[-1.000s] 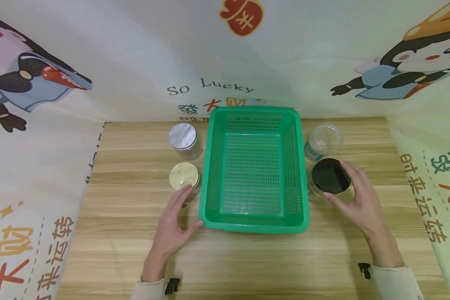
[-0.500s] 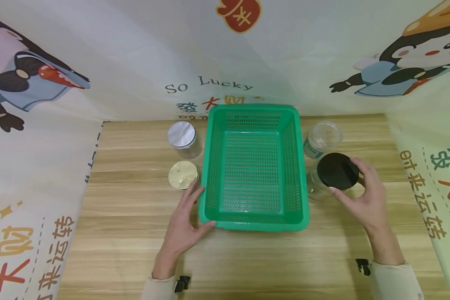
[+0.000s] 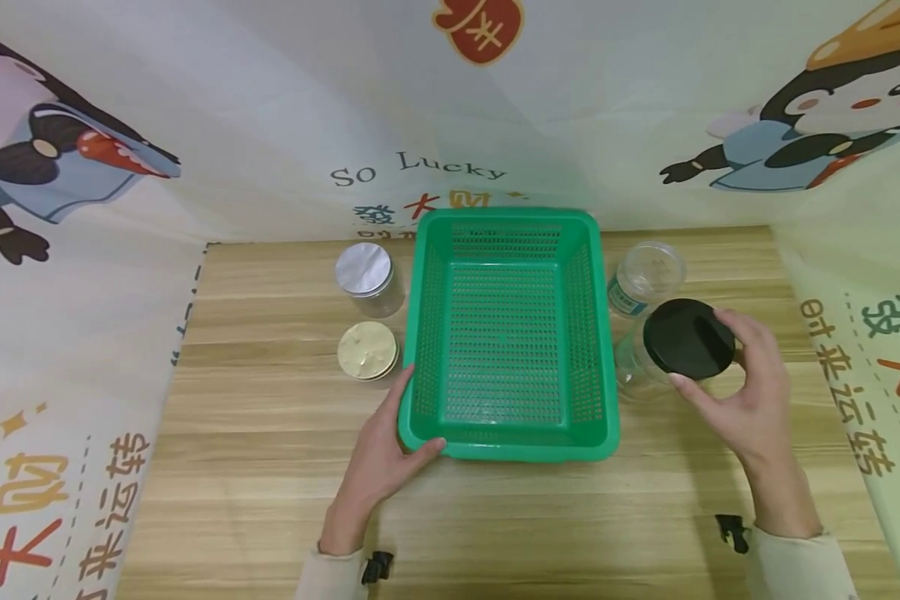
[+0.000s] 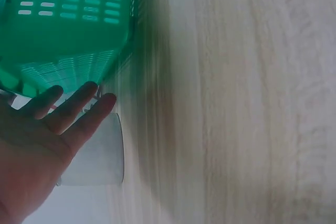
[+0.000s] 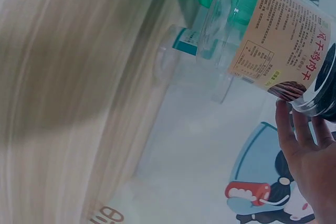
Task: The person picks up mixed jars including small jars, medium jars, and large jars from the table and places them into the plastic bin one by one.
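Observation:
My right hand [image 3: 750,400] holds a clear jar by its black lid [image 3: 688,339], thumb on the near side and fingers on the far side. In the right wrist view the jar's tan printed label [image 5: 286,40] faces the camera, and the jar is raised off the table and tilted. My left hand [image 3: 378,467] lies against the near left corner of a green plastic basket [image 3: 506,452], thumb by the front rim and fingers along the left side. The left wrist view shows these fingers [image 4: 79,116] extended next to the basket wall.
Left of the basket stand a jar with a silver lid [image 3: 364,270] and one with a gold lid [image 3: 367,350]. At the back right is a clear jar with a see-through lid [image 3: 651,271]. A printed cloth wall [image 3: 270,125] borders the wooden table [image 3: 247,433].
My right hand has raised the black-lidded jar, its lid shifting right and away from me. My left hand has moved right, from beside the gold-lidded jar to the basket's corner.

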Available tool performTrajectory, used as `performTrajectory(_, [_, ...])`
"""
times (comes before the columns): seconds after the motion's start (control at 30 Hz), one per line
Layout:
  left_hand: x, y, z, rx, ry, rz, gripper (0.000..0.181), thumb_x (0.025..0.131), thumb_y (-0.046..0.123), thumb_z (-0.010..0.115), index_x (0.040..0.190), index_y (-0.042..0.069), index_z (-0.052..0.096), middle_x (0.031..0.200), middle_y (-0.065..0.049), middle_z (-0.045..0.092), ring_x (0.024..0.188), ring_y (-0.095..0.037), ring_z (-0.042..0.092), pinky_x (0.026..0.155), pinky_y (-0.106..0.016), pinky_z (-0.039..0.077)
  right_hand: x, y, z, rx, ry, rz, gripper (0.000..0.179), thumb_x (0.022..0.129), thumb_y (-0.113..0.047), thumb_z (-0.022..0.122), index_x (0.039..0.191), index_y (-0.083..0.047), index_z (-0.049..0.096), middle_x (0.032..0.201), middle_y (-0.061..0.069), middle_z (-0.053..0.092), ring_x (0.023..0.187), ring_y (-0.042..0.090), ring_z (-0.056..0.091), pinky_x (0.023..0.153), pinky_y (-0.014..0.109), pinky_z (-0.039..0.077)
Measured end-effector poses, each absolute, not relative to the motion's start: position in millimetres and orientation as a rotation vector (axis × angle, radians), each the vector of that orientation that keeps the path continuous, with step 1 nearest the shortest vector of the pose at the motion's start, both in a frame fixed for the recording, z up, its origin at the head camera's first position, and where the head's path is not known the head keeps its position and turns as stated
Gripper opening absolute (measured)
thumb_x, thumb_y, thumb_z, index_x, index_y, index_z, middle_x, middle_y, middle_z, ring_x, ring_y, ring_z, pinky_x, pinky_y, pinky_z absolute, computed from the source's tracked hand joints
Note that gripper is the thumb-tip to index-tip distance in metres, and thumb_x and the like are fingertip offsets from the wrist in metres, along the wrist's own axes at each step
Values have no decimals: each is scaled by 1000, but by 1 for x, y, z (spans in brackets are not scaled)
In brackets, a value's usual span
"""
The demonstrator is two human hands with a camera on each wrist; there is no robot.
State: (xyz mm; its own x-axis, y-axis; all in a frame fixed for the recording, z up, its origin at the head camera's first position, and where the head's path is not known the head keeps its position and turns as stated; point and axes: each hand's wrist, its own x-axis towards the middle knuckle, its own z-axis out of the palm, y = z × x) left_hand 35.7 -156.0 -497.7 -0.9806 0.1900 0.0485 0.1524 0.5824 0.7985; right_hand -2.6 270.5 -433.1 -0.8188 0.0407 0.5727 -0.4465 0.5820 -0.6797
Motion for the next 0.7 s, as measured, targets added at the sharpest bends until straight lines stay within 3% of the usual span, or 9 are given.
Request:
performTrajectory(0.2, [37,-155,-499,278,2721,1406,104,77,34,84,158,34,19,144,-16,51,125,-32,55,100,-52,45,-3,271,-429,335,-2285,1123,88,77,-64,72,129,6,60,125,30,56,123,13,49,93,14,39])
performTrajectory(0.4, [36,-155,-501,284,2686,1447,104,78,31,84,158,35,17,136,-19,56,117,-31,60,97,-52,48,-2,264,-416,344,-2265,1120,83,77,-64,72,116,10,65,122,35,52,122,12,47,100,19,36])
performTrajectory(0.7, [34,-155,-503,275,2617,1556,103,77,28,84,157,32,20,135,-17,56,113,-27,61,97,-50,48,2,251,-396,340,-2202,1132,81,77,-61,72,110,13,64,119,32,53,121,12,47,99,21,37])
